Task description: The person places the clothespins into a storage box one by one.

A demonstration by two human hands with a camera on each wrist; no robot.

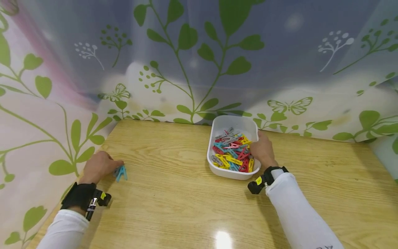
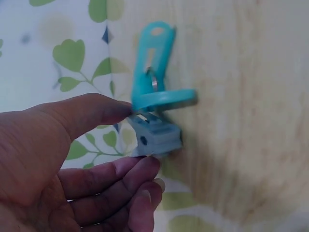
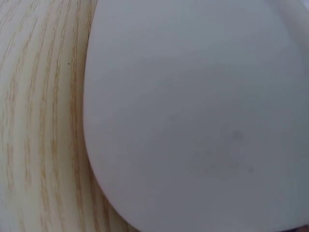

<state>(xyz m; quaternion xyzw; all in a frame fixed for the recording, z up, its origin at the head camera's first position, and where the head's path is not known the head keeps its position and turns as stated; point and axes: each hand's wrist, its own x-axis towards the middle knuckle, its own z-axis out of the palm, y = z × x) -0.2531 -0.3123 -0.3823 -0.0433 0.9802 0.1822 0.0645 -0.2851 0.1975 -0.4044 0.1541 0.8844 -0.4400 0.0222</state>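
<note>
My left hand [image 1: 98, 166] is at the table's left edge. Its thumb and fingers pinch a small grey-blue piece [image 2: 157, 137], seen end-on, perhaps another clip. Against that piece is a teal clothespin [image 2: 155, 63] with a metal spring; in the head view the blue clothespin [image 1: 121, 173] shows just beyond the thumb. At the centre right, my right hand [image 1: 263, 150] grips the right side of a white plastic container [image 1: 234, 175]. Several red, yellow, blue and grey clothespins [image 1: 231, 152] lie piled in it. The container's smooth wall [image 3: 193, 116] fills most of the right wrist view, which hides the right fingers.
The wood-grain table [image 1: 174, 200] extends under both hands. A patterned curtain [image 1: 192, 69] with green leaves hangs along the table's back and left edges. The container stands near the back edge.
</note>
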